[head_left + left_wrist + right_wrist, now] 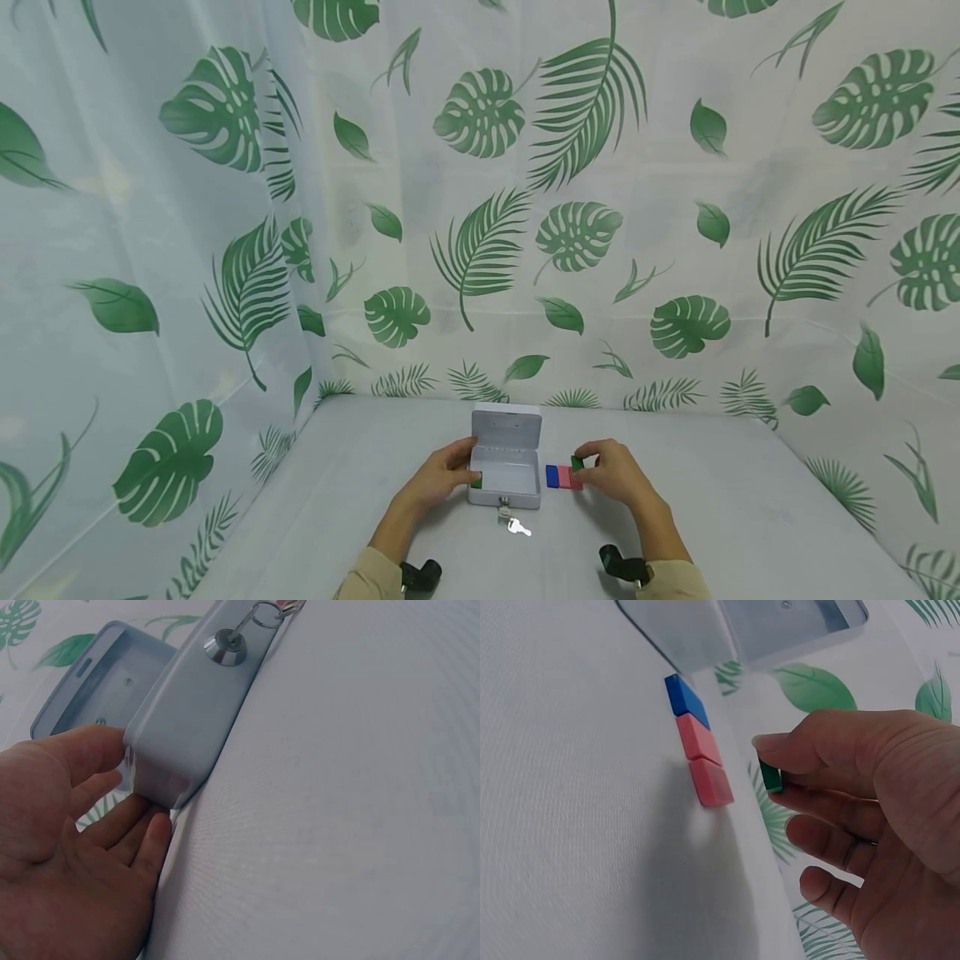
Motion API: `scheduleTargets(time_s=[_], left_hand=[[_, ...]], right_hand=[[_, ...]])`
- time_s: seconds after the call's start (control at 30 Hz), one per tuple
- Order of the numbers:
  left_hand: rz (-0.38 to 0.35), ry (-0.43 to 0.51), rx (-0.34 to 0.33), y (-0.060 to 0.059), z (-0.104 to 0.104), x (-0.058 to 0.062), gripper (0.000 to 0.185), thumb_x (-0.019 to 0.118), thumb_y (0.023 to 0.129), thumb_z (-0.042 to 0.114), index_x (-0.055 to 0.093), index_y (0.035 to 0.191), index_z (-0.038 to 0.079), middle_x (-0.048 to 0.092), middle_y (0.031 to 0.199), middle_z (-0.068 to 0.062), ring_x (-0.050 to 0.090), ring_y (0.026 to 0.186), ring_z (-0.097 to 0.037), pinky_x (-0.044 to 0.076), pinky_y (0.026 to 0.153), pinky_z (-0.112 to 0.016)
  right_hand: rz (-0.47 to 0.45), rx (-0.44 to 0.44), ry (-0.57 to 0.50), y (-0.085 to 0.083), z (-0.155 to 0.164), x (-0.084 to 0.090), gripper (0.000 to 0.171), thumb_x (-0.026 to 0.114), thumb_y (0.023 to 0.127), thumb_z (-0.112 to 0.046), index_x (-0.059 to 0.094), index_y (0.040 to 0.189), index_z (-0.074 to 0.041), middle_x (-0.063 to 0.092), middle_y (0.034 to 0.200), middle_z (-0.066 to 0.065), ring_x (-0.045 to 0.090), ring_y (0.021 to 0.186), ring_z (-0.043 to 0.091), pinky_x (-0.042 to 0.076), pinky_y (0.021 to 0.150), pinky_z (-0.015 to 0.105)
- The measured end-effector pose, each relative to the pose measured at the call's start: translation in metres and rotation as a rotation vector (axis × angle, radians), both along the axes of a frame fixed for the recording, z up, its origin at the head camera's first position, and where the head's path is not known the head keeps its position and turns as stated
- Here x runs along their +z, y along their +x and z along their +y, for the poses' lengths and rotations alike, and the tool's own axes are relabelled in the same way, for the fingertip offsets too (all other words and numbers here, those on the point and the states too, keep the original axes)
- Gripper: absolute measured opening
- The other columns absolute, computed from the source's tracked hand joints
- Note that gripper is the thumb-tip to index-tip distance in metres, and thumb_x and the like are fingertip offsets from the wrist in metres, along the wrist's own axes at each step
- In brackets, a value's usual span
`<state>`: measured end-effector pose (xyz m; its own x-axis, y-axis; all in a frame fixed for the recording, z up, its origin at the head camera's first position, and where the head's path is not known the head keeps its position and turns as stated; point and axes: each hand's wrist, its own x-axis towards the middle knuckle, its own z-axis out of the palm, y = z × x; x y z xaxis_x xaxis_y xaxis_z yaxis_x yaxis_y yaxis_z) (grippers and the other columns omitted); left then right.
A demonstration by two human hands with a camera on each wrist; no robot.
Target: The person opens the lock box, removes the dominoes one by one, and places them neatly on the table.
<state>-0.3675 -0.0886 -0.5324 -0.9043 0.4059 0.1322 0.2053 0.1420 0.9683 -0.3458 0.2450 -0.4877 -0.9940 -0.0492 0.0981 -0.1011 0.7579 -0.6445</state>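
A grey metal cash box (504, 498) stands on the table with its lid (507, 429) raised at the back. My left hand (444, 475) grips its left wall, thumb over the rim and the other fingers along the outside, as the left wrist view shows. Beside the thumb tip, a small green block (477, 481) shows inside the box. My right hand (611, 471) pinches another green block (770, 776) between thumb and forefinger, above the table. Below and left of it lie a blue block (686, 700) and two pink blocks, one pink block (699, 739) touching the other (711, 782).
A lock (226, 646) sits in the front of the box, with a ring and a key (517, 527) hanging onto the white table (360, 433). Leaf-printed curtains (525, 350) rise behind and on the left.
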Motion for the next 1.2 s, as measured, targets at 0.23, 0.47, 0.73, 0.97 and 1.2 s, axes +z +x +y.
scheduleTargets(time_s=[0.23, 0.47, 0.73, 0.97, 1.2], left_hand=[[0.005, 0.0, -0.014, 0.004, 0.0, 0.003, 0.068, 0.073, 0.095, 0.007, 0.044, 0.156, 0.002, 0.048, 0.158, -0.021, 0.045, 0.148, -0.043, 0.036, 0.122, -0.056], [0.021, 0.002, -0.017, 0.006, -0.001, 0.004, 0.068, 0.071, 0.095, 0.007, 0.042, 0.156, -0.001, 0.047, 0.158, -0.024, 0.044, 0.147, -0.044, 0.037, 0.122, -0.058], [0.019, 0.0, -0.012, 0.006, -0.001, 0.006, 0.068, 0.071, 0.095, 0.006, 0.042, 0.156, -0.001, 0.047, 0.158, -0.025, 0.044, 0.148, -0.044, 0.036, 0.122, -0.057], [0.011, 0.007, -0.018, 0.006, 0.0, 0.006, 0.068, 0.071, 0.095, 0.006, 0.043, 0.156, 0.0, 0.047, 0.158, -0.024, 0.045, 0.147, -0.044, 0.037, 0.122, -0.057], [0.013, 0.009, -0.021, 0.006, -0.001, 0.006, 0.068, 0.072, 0.095, 0.007, 0.042, 0.156, 0.0, 0.047, 0.158, -0.024, 0.045, 0.147, -0.044, 0.037, 0.122, -0.057]], right_hand=[[0.005, -0.002, 0.004, 0.001, 0.003, -0.002, 0.03, 0.083, 0.082, -0.01, 0.078, 0.111, -0.005, 0.073, 0.105, 0.007, 0.058, 0.088, 0.022, 0.054, 0.069, 0.034], [-0.005, -0.007, 0.011, 0.0, 0.005, -0.003, 0.03, 0.083, 0.082, -0.009, 0.078, 0.111, -0.004, 0.074, 0.114, 0.012, 0.062, 0.091, 0.023, 0.06, 0.075, 0.041], [-0.005, -0.011, 0.013, 0.001, 0.006, -0.004, 0.029, 0.083, 0.082, -0.008, 0.078, 0.111, -0.003, 0.075, 0.115, 0.013, 0.063, 0.093, 0.023, 0.061, 0.077, 0.042], [-0.006, -0.012, 0.014, 0.002, 0.008, -0.005, 0.029, 0.084, 0.081, -0.007, 0.078, 0.11, -0.002, 0.075, 0.114, 0.013, 0.062, 0.093, 0.024, 0.06, 0.075, 0.041], [-0.02, -0.013, 0.021, 0.001, 0.011, -0.005, 0.03, 0.084, 0.08, -0.008, 0.078, 0.109, -0.002, 0.075, 0.115, 0.015, 0.065, 0.095, 0.026, 0.061, 0.079, 0.044]])
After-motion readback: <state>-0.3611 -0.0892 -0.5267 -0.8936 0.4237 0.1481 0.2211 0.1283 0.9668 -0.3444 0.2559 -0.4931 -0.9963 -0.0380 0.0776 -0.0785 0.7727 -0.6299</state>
